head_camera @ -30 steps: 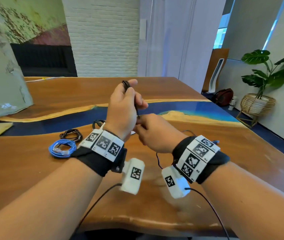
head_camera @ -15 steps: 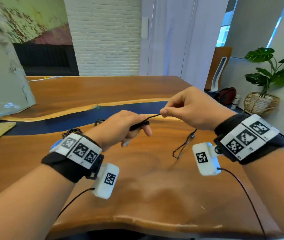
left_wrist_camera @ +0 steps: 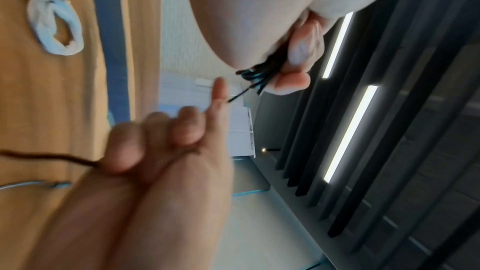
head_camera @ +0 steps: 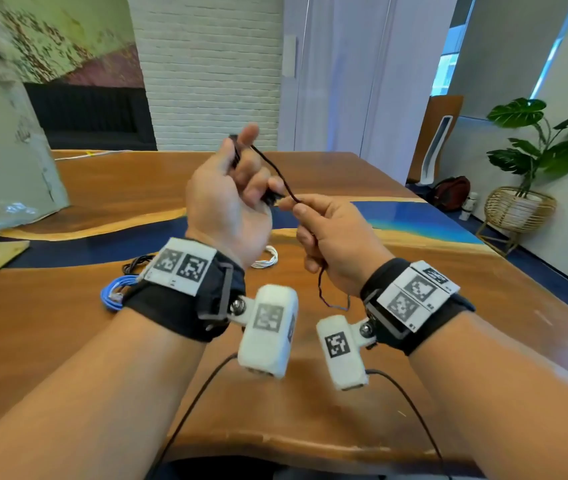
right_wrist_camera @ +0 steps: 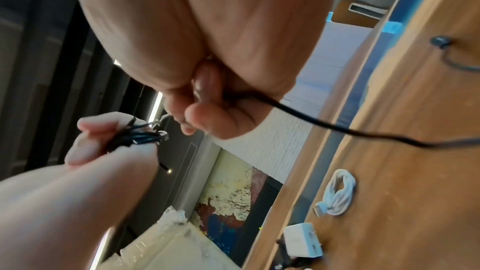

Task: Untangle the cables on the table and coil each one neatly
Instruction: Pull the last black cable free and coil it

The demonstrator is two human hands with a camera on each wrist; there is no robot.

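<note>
1. Left hand (head_camera: 230,206) raised above the surface (head_camera: 414,306), fingers curled round a small bundle of loops of the black cable (head_camera: 277,174), thumb pressed against them.
2. Right hand (head_camera: 331,237) just beside the left, thumb and forefinger pinched on the same black cable where it left the bundle; other fingers curled over the strand.
3. From the right fist, loose end of the black cable hung down to the surface near the right wrist, trailing off in a thin bend.
4. Behind the left hand, lying on the wood: a white cable coil (head_camera: 268,258), partly hidden by the hand in the head view, plain in the left wrist view (left_wrist_camera: 55,26).
5. Left of the left wrist: a blue cable coil (head_camera: 114,292) and, just beyond it, a second black coil (head_camera: 135,263), both half covered by the wristband.
6. In the right wrist view, a white plug adapter (right_wrist_camera: 302,240) seen near the white coil on the surface.
7. At far left, a grey plastic-wrapped package (head_camera: 2,140) stood on the surface, well apart from both hands.
8. Off the surface at right: a potted plant in a wicker basket (head_camera: 518,206).
</note>
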